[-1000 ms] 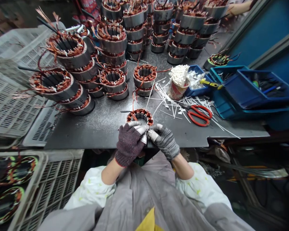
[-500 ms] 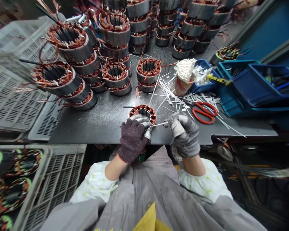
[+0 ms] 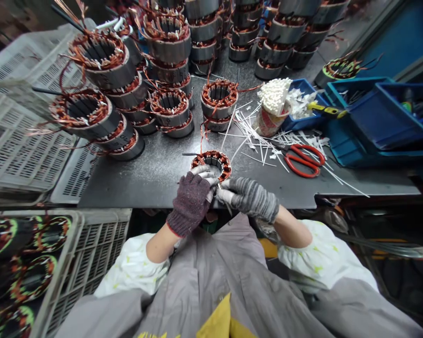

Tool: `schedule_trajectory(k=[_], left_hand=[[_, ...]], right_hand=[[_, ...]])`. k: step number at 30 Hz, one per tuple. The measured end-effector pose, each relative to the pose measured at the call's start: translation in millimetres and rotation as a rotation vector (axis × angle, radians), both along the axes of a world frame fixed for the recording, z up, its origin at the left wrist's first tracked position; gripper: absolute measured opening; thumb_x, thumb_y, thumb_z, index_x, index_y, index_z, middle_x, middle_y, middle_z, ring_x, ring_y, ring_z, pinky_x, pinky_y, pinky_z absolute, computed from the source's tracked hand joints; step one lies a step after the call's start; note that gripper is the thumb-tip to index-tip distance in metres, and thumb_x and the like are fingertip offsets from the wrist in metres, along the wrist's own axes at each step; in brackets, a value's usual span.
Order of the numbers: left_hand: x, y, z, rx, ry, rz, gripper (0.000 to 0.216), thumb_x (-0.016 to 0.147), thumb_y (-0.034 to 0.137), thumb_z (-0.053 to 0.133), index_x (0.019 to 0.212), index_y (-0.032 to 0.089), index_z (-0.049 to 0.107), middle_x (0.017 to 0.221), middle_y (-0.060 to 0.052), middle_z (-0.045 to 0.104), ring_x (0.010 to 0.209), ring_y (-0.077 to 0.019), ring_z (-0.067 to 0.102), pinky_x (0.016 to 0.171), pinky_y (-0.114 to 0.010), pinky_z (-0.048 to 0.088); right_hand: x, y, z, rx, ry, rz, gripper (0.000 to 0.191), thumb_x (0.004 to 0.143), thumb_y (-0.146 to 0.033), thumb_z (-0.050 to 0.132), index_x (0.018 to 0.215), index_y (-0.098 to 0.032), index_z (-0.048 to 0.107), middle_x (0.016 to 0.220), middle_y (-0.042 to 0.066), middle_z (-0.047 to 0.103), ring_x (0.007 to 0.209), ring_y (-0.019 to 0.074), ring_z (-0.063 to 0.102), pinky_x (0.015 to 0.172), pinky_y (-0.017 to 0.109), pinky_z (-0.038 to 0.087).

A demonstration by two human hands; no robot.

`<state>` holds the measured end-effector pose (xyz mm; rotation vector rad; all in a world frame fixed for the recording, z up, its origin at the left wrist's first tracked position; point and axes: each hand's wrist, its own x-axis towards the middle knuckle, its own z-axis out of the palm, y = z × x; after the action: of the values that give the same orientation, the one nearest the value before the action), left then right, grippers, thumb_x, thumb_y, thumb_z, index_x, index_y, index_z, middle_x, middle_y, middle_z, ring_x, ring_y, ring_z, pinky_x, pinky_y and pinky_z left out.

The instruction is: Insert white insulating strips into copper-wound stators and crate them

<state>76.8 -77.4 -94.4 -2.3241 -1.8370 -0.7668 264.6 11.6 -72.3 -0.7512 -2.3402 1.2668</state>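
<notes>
At the table's front edge lies a motor stator, a ring wound with copper wire, with a black sleeved lead at its far left. My left hand, in a dark purple glove with whitish fingertips, is closed on the near left side of the ring. My right hand, in a grey glove, pinches close to the ring's near right side, its fingertips almost meeting my left ones. A white cord shows in small part at those fingertips; the fingers hide the rest.
Stacked stators stand behind and to the left. To the right are a cup of white sticks, scattered white strips, red-handled scissors and blue bins. Plastic crates stand at the left.
My right hand has moved left from beside the stator to its near rim, and the white cord stretched between them no longer shows taut. My left hand stays on the stator.
</notes>
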Motion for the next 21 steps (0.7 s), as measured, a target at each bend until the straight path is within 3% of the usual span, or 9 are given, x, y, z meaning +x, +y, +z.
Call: schedule_trajectory(k=[3, 6, 9, 13, 16, 18, 21], left_hand=[[0, 2, -1.7, 0.015, 0.026, 0.016, 0.022, 0.098, 0.025, 0.051, 0.109, 0.019, 0.069, 0.115, -0.011, 0.072, 0.118, -0.0306, 0.061, 0.101, -0.048, 0.046], [0, 3, -5.3, 0.004, 0.065, 0.076, 0.021, 0.097, 0.029, 0.052, 0.097, 0.018, 0.070, 0.107, -0.013, 0.072, 0.111, -0.0332, 0.062, 0.095, -0.050, 0.047], [-2, 4, -6.3, -0.004, 0.032, 0.050, 0.021, 0.096, 0.029, 0.052, 0.101, 0.018, 0.069, 0.112, -0.013, 0.071, 0.116, -0.0324, 0.061, 0.098, -0.050, 0.046], [-4, 1, 0.2, 0.006, -0.064, -0.112, 0.022, 0.098, 0.026, 0.051, 0.113, 0.020, 0.067, 0.119, -0.010, 0.070, 0.125, -0.0273, 0.057, 0.102, -0.047, 0.044], [-1, -2, 6.3, -0.009, -0.097, -0.241, 0.019, 0.098, 0.027, 0.052, 0.110, 0.021, 0.066, 0.116, -0.008, 0.071, 0.126, -0.0261, 0.057, 0.100, -0.044, 0.046], [5, -3, 8.9, -0.014, -0.103, -0.249, 0.018, 0.097, 0.029, 0.054, 0.106, 0.020, 0.066, 0.116, -0.009, 0.071, 0.124, -0.0273, 0.058, 0.098, -0.044, 0.046], [15, -5, 10.6, -0.011, -0.114, -0.135, 0.019, 0.097, 0.032, 0.054, 0.103, 0.018, 0.066, 0.112, -0.010, 0.072, 0.119, -0.0295, 0.060, 0.097, -0.047, 0.046]], right_hand=[[-2, -4, -4.8, -0.067, 0.159, -0.172, 0.025, 0.096, -0.035, 0.055, 0.081, -0.020, 0.068, 0.078, 0.003, 0.068, 0.072, 0.0155, 0.062, 0.069, 0.030, 0.053], [-8, -18, -16.9, -0.230, 0.240, -0.281, 0.033, 0.102, -0.045, 0.044, 0.095, -0.021, 0.066, 0.069, 0.000, 0.065, 0.057, 0.0140, 0.058, 0.054, 0.027, 0.051], [-7, -38, -25.6, -0.312, 0.265, -0.379, 0.042, 0.102, -0.054, 0.040, 0.093, -0.022, 0.066, 0.057, -0.002, 0.060, 0.045, 0.0134, 0.052, 0.042, 0.026, 0.046], [2, -53, -16.3, -0.229, 0.272, -0.375, 0.034, 0.098, -0.048, 0.053, 0.082, -0.023, 0.068, 0.065, 0.001, 0.068, 0.055, 0.0156, 0.062, 0.051, 0.027, 0.055], [-2, -46, -3.1, -0.152, 0.297, -0.397, 0.028, 0.098, -0.040, 0.053, 0.086, -0.022, 0.071, 0.080, 0.003, 0.075, 0.071, 0.0181, 0.070, 0.067, 0.030, 0.061], [-6, -36, 2.3, -0.106, 0.272, -0.389, 0.030, 0.100, -0.039, 0.048, 0.090, -0.023, 0.071, 0.085, 0.003, 0.076, 0.076, 0.0189, 0.072, 0.071, 0.032, 0.062], [8, -16, 7.5, 0.007, 0.203, -0.365, 0.028, 0.099, -0.043, 0.050, 0.096, -0.025, 0.072, 0.093, 0.004, 0.077, 0.085, 0.0215, 0.074, 0.077, 0.036, 0.063]])
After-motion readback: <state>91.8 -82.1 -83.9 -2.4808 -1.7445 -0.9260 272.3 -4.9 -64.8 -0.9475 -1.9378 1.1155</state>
